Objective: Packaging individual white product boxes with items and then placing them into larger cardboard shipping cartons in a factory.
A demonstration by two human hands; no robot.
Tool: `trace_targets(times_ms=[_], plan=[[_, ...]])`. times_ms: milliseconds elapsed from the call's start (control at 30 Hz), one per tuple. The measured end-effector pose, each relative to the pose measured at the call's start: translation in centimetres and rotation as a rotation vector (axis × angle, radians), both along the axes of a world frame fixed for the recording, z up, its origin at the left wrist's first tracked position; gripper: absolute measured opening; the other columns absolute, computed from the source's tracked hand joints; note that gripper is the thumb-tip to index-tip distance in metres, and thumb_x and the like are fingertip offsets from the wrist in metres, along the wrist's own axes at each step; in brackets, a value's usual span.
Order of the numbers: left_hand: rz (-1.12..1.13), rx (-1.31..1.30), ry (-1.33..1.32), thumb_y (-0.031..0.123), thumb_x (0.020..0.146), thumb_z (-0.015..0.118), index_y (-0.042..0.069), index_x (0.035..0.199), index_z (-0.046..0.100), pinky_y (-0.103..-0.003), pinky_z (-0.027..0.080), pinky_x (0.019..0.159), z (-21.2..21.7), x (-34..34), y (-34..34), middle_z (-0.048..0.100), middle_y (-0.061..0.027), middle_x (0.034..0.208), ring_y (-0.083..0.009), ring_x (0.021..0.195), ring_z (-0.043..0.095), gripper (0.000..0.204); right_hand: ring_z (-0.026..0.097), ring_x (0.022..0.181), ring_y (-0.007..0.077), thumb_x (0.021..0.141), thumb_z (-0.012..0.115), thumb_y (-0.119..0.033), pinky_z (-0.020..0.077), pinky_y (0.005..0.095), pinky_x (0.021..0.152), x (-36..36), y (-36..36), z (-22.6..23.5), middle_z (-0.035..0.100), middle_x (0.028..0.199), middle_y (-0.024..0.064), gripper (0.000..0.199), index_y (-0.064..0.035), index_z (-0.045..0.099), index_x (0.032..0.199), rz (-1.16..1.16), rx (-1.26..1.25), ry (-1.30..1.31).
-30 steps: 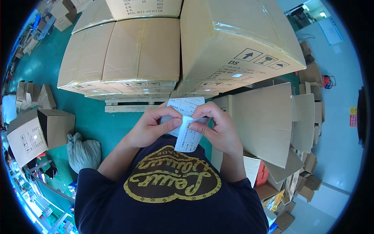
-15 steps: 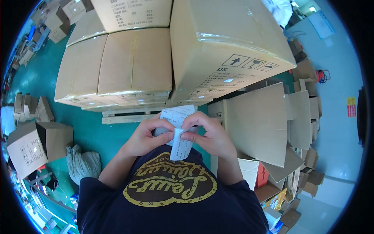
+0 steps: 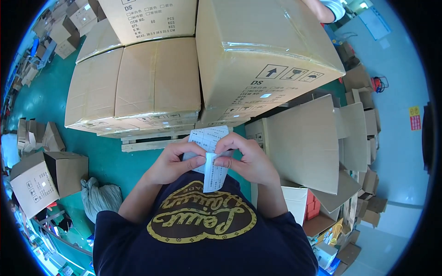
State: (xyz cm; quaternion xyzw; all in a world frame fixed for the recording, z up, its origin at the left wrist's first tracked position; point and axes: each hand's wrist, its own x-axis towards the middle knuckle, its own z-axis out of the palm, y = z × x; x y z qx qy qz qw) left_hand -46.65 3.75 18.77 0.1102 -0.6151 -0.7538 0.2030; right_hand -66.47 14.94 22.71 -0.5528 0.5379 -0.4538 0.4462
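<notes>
My left hand (image 3: 172,163) and my right hand (image 3: 246,158) meet in front of my chest, both pinching a white printed paper label (image 3: 209,156). Part of the label sheet stands up behind my fingers; a narrow strip of it hangs down between my thumbs over my dark blue shirt. The fingers of both hands are closed on the paper. Just beyond my hands stands a stack of large sealed cardboard cartons (image 3: 258,60) on a wooden pallet (image 3: 147,142).
A flattened carton (image 3: 304,142) leans upright at my right, with more folded boxes (image 3: 363,133) behind it. An open small box (image 3: 43,177) and a grey sack (image 3: 99,198) lie on the green floor at my left. Another person's arm (image 3: 322,9) shows at the top.
The view has shifted a little toward the cartons. My hands have stayed together on the label, and the hanging strip has been peeled down slightly further.
</notes>
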Motion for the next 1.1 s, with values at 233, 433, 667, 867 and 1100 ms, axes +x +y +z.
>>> trace_targets(times_ms=[233,433,667,867,1100], plan=[[-0.019,0.105,-0.019,0.006,0.090,0.065,0.001,0.098,0.068,-0.030,0.044,0.088,-0.1,0.4,0.2,0.062,-0.0090,0.107,-0.0167,0.100,0.058,0.009,0.067,0.088,0.0147,0.084,0.072,-0.006,0.0529,0.0278,0.074,0.1,0.0,-0.3,0.063,0.093,0.0048,0.021,-0.0054,0.058,0.099,0.018,0.003,-0.003],[-0.008,0.066,-0.033,0.004,0.088,0.067,0.002,0.094,0.068,-0.030,0.044,0.087,-0.4,0.3,0.2,0.061,-0.0077,0.106,-0.0158,0.099,0.056,0.006,0.067,0.088,0.0150,0.084,0.072,-0.006,0.0530,0.0282,0.074,0.2,-0.1,-0.2,0.062,0.092,0.0055,0.020,-0.0051,0.058,0.098,0.028,0.003,-0.026],[0.025,0.093,-0.074,0.003,0.084,0.068,0.002,0.090,0.067,-0.029,0.044,0.081,-0.2,0.5,0.1,0.061,-0.0056,0.098,-0.0139,0.091,0.056,0.006,0.061,0.088,0.0205,0.077,0.078,-0.010,0.0502,0.0319,0.077,1.0,-0.4,0.5,0.061,0.095,0.0038,0.023,-0.0104,0.064,0.094,-0.099,-0.112,0.294],[0.365,-0.219,-0.240,0.002,0.076,0.069,0.002,0.077,0.064,-0.025,0.044,0.066,-0.5,0.0,1.1,0.062,-0.0033,0.075,-0.0115,0.074,0.057,0.004,0.060,0.090,0.0226,0.076,0.079,-0.018,0.0501,0.0342,0.077,3.1,0.3,0.4,0.061,0.094,0.0039,0.023,-0.0135,0.068,0.096,-0.233,-0.151,0.481],[0.411,-0.529,-0.142,-0.003,0.068,0.073,0.004,0.086,0.066,-0.035,0.051,0.081,-0.2,0.1,2.1,0.063,-0.0144,0.100,-0.0294,0.094,0.063,0.020,0.066,0.075,0.0200,0.082,0.074,-0.017,0.0531,0.0299,0.065,3.6,0.6,1.0,0.064,0.086,0.0061,0.018,-0.0077,0.067,0.096,-0.310,-0.145,0.338]])
